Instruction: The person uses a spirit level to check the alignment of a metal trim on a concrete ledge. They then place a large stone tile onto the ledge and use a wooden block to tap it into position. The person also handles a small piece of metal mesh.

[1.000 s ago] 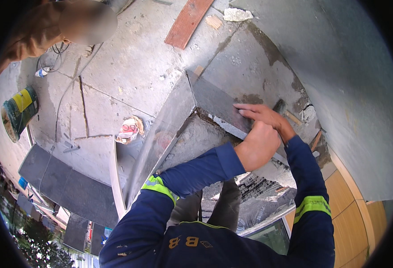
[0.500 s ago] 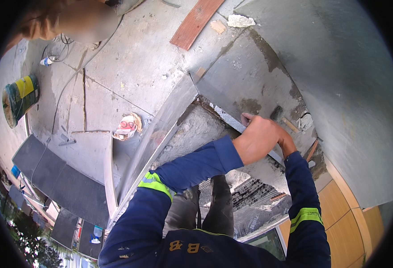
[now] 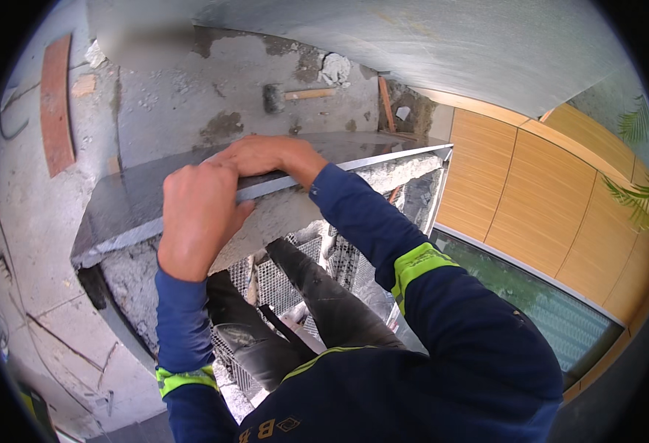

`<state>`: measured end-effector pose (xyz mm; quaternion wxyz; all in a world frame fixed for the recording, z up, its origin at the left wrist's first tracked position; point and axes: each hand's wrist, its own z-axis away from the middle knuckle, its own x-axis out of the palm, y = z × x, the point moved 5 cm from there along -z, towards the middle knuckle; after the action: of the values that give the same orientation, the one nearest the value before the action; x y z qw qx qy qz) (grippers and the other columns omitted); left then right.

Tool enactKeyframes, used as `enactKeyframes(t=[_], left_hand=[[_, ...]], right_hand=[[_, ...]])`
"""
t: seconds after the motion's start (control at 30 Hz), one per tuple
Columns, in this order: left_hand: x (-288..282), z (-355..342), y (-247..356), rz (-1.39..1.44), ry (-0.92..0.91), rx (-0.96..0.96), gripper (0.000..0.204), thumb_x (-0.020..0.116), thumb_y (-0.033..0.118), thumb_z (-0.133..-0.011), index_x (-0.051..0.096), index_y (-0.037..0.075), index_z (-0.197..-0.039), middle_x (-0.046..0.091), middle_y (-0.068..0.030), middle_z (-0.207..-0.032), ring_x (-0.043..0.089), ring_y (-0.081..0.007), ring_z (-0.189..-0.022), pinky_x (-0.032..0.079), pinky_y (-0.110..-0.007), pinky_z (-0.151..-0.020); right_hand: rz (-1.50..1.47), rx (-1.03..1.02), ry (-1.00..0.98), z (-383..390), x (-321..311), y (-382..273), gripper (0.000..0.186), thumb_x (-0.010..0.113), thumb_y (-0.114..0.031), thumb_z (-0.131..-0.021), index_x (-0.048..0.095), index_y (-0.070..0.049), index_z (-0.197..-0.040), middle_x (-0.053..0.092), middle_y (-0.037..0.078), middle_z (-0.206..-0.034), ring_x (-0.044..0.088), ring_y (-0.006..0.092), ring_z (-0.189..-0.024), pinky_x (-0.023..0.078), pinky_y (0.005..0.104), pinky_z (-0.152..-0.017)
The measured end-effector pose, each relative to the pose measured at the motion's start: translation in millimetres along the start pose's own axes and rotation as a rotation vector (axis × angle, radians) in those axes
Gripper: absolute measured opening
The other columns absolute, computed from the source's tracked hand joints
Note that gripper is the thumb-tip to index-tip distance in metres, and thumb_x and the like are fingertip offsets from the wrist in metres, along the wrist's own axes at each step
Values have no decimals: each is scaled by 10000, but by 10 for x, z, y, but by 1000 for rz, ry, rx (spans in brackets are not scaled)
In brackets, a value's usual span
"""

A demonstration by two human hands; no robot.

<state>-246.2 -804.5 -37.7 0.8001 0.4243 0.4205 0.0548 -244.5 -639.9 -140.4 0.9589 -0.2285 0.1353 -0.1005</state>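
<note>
A long grey stone slab (image 3: 125, 196) stands in front of me, its pale cut edge facing up, along the mortar-filled gap. My left hand (image 3: 197, 214) is closed over that edge, its thumb on my side and its fingertips out of sight. Beside it, my right hand (image 3: 261, 156) bends over the same edge, its fingers reaching toward the left hand and partly hidden. On the floor beyond the slab lies a mallet (image 3: 273, 98) with a black head and a wooden handle.
Below me are rough mortar (image 3: 276, 221) and perforated bricks (image 3: 278, 284), my legs among them. A reddish plank (image 3: 56, 107) lies at the far left. A mortar lump (image 3: 335, 69) sits near the grey wall (image 3: 442, 48). Wood-coloured panels (image 3: 534, 184) stand at the right.
My view has swung to the right, and the bucket has left it. The two hands, earlier overlapping at the slab edge, now show side by side along it.
</note>
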Motion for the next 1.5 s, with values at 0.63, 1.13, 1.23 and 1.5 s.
enactKeyframes(t=[0.63, 1.13, 1.23, 1.5], left_hand=[[-9, -46, 46, -15, -54, -11, 379, 881, 278, -707, 794, 69, -1011, 748, -189, -841, 736, -372, -812, 573, -462, -744], [-36, -25, 25, -21, -21, -1, 373, 880, 315, -710, 779, 52, -954, 755, -174, -835, 740, -361, -809, 587, -442, -756], [-26, -20, 14, 22, 35, 42, 364, 879, 328, -714, 775, 45, -917, 754, -177, -841, 743, -356, -804, 588, -439, -748], [62, -19, -39, 90, 24, 55, 324, 880, 321, -701, 779, 55, -858, 758, -143, -846, 752, -337, -812, 598, -443, -745]], right_hand=[[-30, 88, -127, -135, -15, 45, 566, 480, -662, -999, 661, -287, -1383, 701, 122, -1345, 631, 327, -1215, 459, 456, -1018], [-16, -162, -135, -204, -52, -47, 550, 525, -573, -1006, 692, -168, -1339, 740, 130, -1265, 677, 305, -1100, 504, 443, -955], [-26, -99, -120, -179, -83, 12, 615, 519, -639, -984, 668, -190, -1378, 724, 140, -1307, 671, 326, -1146, 495, 440, -972], [-64, -34, -217, -134, -184, 2, 565, 554, -562, -1014, 653, -213, -1447, 698, 116, -1390, 649, 235, -1236, 488, 388, -1035]])
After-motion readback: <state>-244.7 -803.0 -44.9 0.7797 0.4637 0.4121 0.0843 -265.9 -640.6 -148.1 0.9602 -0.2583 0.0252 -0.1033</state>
